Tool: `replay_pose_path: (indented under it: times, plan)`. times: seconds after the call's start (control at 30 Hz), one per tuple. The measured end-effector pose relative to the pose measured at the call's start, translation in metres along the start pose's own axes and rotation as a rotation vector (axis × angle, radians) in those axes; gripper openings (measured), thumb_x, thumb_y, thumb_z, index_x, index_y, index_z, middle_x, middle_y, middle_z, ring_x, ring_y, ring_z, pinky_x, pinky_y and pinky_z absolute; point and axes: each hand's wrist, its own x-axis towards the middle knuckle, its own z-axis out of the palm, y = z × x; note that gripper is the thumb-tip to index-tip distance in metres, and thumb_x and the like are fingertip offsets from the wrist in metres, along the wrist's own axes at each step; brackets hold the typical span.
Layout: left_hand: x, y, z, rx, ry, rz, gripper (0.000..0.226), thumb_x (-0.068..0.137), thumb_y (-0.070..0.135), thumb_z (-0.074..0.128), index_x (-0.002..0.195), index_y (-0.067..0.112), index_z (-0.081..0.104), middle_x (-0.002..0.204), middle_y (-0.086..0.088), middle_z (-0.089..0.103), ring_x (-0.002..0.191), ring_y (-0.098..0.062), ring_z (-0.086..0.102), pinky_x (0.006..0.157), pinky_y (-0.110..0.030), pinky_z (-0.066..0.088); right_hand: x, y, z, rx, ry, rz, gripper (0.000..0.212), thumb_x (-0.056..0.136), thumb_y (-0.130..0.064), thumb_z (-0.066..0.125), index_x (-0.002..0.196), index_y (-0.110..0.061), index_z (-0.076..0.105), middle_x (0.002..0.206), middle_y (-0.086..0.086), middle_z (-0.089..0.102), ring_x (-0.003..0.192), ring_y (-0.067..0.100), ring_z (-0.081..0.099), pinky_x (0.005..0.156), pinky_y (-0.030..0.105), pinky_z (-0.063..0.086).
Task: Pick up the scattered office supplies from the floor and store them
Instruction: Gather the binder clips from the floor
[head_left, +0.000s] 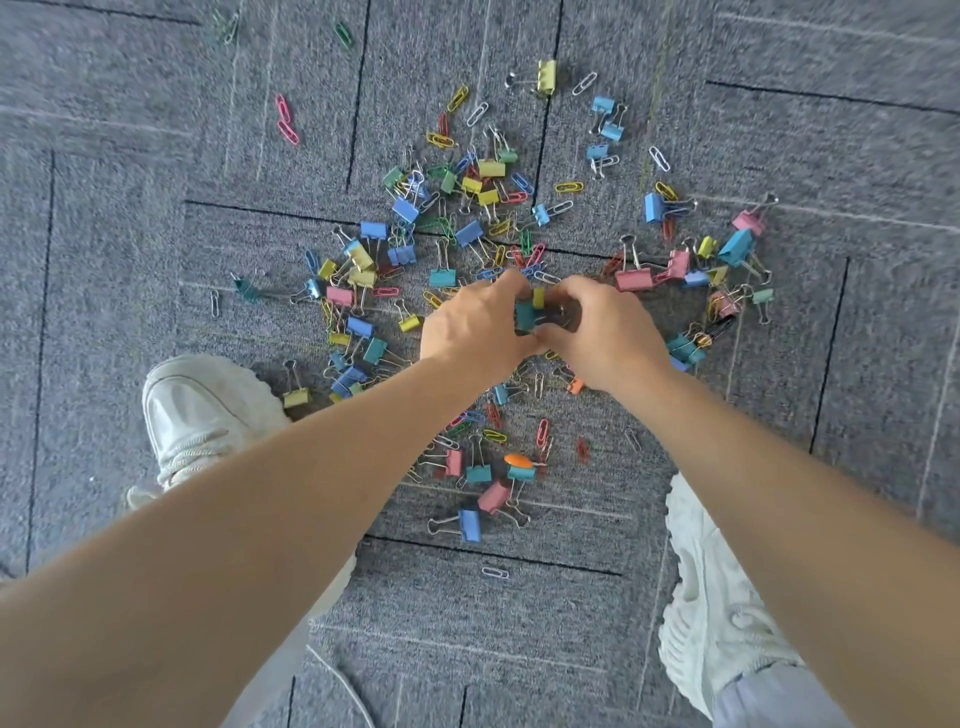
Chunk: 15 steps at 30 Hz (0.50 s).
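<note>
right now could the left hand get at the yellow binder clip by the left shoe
Probably yes: the yellow binder clip lies uncovered on the carpet, though the left hand is gripping a teal clip.

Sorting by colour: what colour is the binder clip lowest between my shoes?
The binder clip is blue; head view.

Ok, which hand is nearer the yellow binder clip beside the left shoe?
Left. The left hand is up and to the right of the yellow binder clip, a little way off; the right hand is farther right still, beyond the left hand.
</note>
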Motion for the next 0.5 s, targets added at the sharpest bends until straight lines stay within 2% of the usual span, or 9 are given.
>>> replay_pose_path:
  times: [0.07,0.13,0.2,0.3,0.4,0.5]
  plan:
    - [0.001,0.001,-0.001,-0.012,-0.007,0.008,0.044,0.084,0.053,0.069,0.118,0.032,0.053,0.105,0.002,0.061,0.092,-0.023,0.060,0.069,-0.033,0.044,0.002,-0.003,0.000,-0.059,0.019,0.000,0.025,0.086,-0.040,0.070,0.105,-0.025,0.065,0.090,0.002,0.071,0.076,0.026,0.065,0.062,0.034,0.052]
    - [0.002,0.001,-0.002,-0.010,-0.021,0.003,0.043,0.083,0.052,0.071,0.118,0.033,0.055,0.104,0.003,0.059,0.090,-0.022,0.058,0.069,-0.032,0.043,-0.001,-0.002,-0.001,-0.114,0.031,-0.021,0.024,0.088,-0.043,0.068,0.100,-0.023,0.064,0.085,0.002,0.069,0.074,0.026,0.064,0.058,0.032,0.049]
    - [0.003,0.002,-0.003,-0.010,-0.045,-0.004,0.049,0.080,0.055,0.072,0.120,0.033,0.055,0.105,0.003,0.059,0.087,-0.020,0.054,0.068,-0.032,0.041,-0.007,0.002,-0.003,-0.148,0.025,-0.052,0.026,0.090,-0.046,0.066,0.101,-0.022,0.065,0.084,0.003,0.069,0.074,0.027,0.064,0.057,0.030,0.045]
    - [0.004,0.001,-0.008,-0.031,-0.103,-0.001,0.052,0.075,0.060,0.074,0.113,0.030,0.056,0.098,0.004,0.059,0.082,-0.018,0.057,0.063,-0.030,0.040,-0.013,0.009,-0.005,-0.160,0.013,-0.107,0.028,0.093,-0.045,0.062,0.104,-0.020,0.067,0.084,0.004,0.071,0.074,0.029,0.067,0.060,0.034,0.053]
    - [0.003,-0.002,-0.011,-0.024,-0.140,0.029,0.042,0.075,0.054,0.077,0.101,0.026,0.059,0.095,0.005,0.059,0.080,-0.017,0.057,0.061,-0.029,0.040,-0.014,0.015,-0.005,-0.138,-0.051,-0.154,0.022,0.094,-0.037,0.061,0.108,-0.020,0.066,0.080,0.001,0.069,0.065,0.025,0.063,0.062,0.038,0.057]
    - [0.003,-0.002,-0.010,0.030,-0.150,0.086,0.040,0.079,0.047,0.075,0.107,0.021,0.062,0.101,0.003,0.056,0.084,-0.017,0.056,0.067,-0.029,0.040,-0.012,0.020,-0.012,-0.081,-0.116,-0.140,0.022,0.093,-0.030,0.061,0.110,-0.018,0.067,0.078,-0.005,0.066,0.059,0.018,0.061,0.062,0.037,0.057]
